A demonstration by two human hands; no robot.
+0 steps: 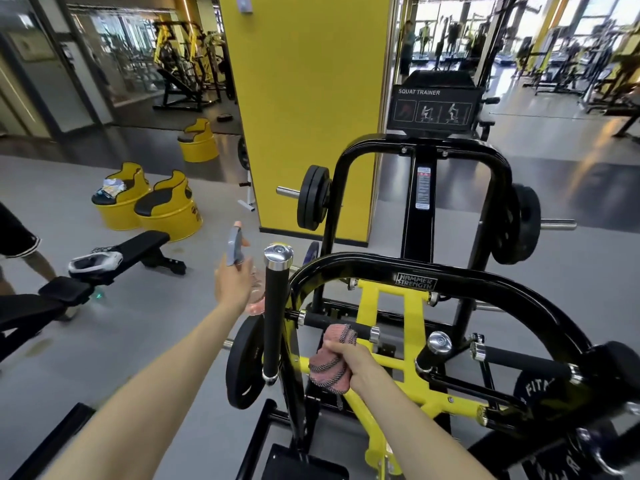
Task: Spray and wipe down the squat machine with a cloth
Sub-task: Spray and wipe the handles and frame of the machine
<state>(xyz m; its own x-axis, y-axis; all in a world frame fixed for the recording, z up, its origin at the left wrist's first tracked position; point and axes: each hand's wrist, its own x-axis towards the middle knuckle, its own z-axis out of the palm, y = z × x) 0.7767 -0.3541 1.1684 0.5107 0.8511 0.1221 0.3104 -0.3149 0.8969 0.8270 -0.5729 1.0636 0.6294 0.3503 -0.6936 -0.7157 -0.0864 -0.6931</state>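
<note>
The black and yellow squat machine (415,268) fills the right half of the view, with a "Hammer Strength" label on its curved black bar. My left hand (232,284) holds a clear spray bottle (255,296) with a grey trigger head (235,244), just left of the upright black handle (275,317) with a chrome cap. My right hand (353,367) grips a bunched pink cloth (330,358), which touches a short black horizontal handle (332,320) of the machine. Black weight plates (313,197) hang on the machine's sides.
A black bench (138,249) lies at left, with a person's leg (34,261) at the left edge. Yellow barrel seats (166,209) stand on the grey floor behind it. A yellow pillar (304,98) rises ahead; other gym machines fill the background.
</note>
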